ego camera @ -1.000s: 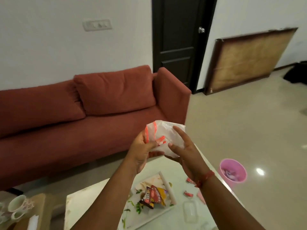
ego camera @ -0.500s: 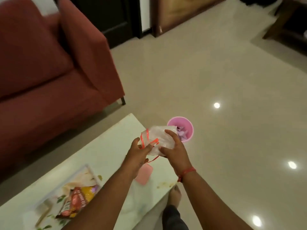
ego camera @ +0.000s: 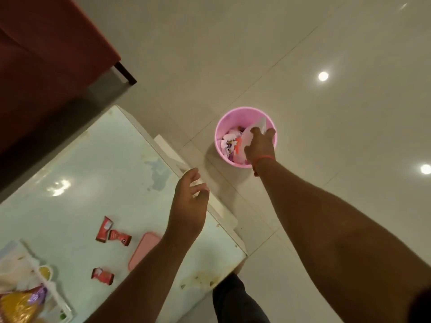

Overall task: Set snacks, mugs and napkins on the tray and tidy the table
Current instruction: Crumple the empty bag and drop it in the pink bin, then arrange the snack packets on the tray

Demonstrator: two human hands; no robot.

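While the right hand (ego camera: 260, 145) holds a clear bag (ego camera: 250, 134) inside the pink bin (ego camera: 221, 127) on the tiled floor (ego camera: 233, 54), the left hand (ego camera: 190, 206) hovers, fingers relaxed, over the desk (ego camera: 93, 171). Three red wrappers (ego camera: 103, 229) lie at its 7 o'clock, the tray (ego camera: 56, 297) beyond; a red sofa (ego camera: 46, 54) stands at 11.

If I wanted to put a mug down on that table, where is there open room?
The table is widest open across its far half, between the sofa-side edge and the red snack packets. A smaller bare strip lies along the near edge by the left hand. It is crowded at the near-left corner, around the tray, the packets and the pink lid.
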